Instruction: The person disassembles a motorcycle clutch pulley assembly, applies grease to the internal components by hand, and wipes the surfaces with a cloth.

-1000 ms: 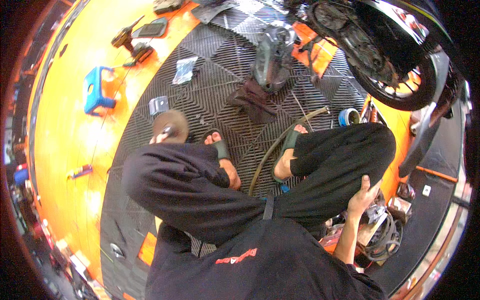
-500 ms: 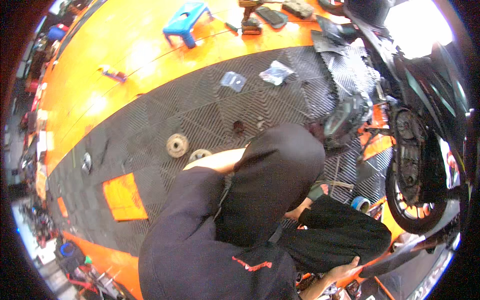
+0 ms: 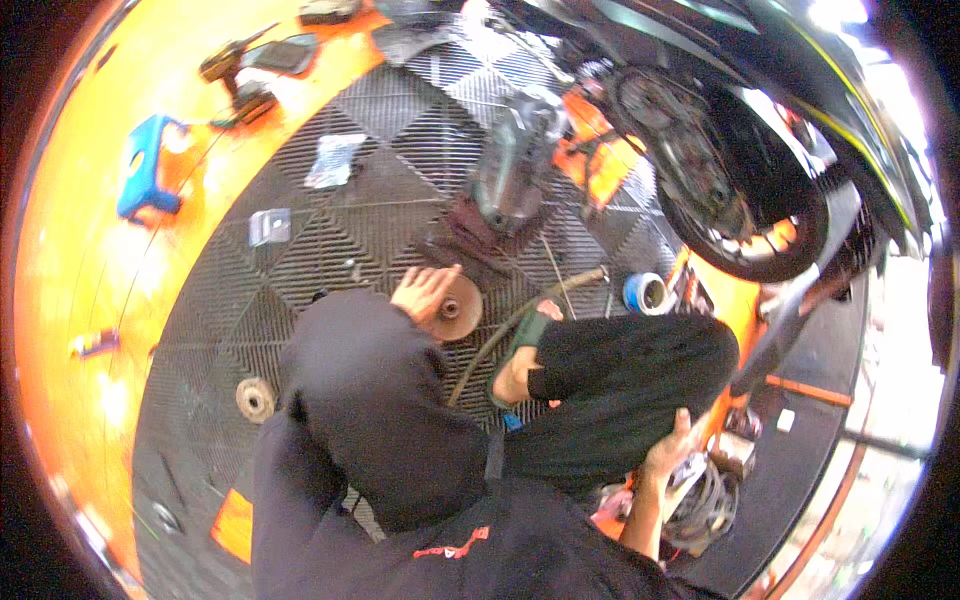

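My left hand (image 3: 422, 294) reaches out past my raised left knee and grips the rim of a round, brownish metal pulley disc (image 3: 460, 310) with a hub at its centre. Its fingers lie long over the disc's edge. A second, smaller metal disc (image 3: 255, 400) lies on the dark ribbed mat, left of that knee. My right hand (image 3: 664, 456) is beside my right knee, thumb up against the black trouser leg. Its other fingers are mostly hidden. Something whitish shows next to them; whether it is held I cannot make out.
A scooter's rear wheel (image 3: 745, 255) and engine stand at the upper right. A dark hose (image 3: 520, 315) and a blue tape roll (image 3: 645, 294) lie by my foot. Plastic packets (image 3: 335, 160), a cordless drill (image 3: 238, 85) and a blue stool (image 3: 150, 170) are to the left.
The view has swung right and down. My left hand, hidden behind the knee before, now shows with a disc, which is farther from the other disc. My right hand stays by the knee.
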`<state>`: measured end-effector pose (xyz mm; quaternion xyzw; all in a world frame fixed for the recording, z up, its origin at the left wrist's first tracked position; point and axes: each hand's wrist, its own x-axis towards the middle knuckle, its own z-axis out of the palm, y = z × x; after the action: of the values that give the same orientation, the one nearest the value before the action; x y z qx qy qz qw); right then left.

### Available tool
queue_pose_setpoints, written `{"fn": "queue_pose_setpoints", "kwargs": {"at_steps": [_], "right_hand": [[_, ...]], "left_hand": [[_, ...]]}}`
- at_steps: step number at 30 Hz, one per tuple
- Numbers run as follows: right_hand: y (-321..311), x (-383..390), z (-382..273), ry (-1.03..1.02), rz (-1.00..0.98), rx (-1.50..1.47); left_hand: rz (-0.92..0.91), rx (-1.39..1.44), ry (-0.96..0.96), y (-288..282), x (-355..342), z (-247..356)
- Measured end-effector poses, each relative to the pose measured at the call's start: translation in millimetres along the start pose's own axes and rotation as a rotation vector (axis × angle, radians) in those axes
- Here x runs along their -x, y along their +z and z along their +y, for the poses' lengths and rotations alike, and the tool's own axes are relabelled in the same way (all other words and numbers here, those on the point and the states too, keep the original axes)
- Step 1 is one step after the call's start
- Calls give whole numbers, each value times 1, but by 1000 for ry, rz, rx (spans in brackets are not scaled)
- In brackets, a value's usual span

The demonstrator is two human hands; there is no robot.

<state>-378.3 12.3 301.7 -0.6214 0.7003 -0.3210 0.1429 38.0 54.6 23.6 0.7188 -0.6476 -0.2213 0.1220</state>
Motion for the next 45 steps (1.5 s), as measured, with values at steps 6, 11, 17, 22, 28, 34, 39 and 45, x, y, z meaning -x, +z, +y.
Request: {"fn": "queue_pose_setpoints", "kwargs": {"at_steps": [6,11,17,22,28,34,39,45], "right_hand": [[13,-9,-30,-157,10,-123],[21,-3,-61,-138,-60,-230],[22,-14,-26,33,-113,-429],[3,-142,-44,-164,-310,-79],[101,-244,-170,-540,-873,155],[415,-247,-189,-777,-835,250],[620,-363,-186,-543,-146,468],[668,-500,-126,-203,-177,403]], "left_hand": [[-20,-101,102,-19,-1,-1],[-48,-116,157,-17,2,-13],[26,109,114,-15,20,-13],[141,112,-168,-49,80,18],[271,215,-344,-41,77,16],[439,624,-394,-10,72,-5],[491,604,-400,-2,74,-12],[395,711,-487,3,74,-12]]}}
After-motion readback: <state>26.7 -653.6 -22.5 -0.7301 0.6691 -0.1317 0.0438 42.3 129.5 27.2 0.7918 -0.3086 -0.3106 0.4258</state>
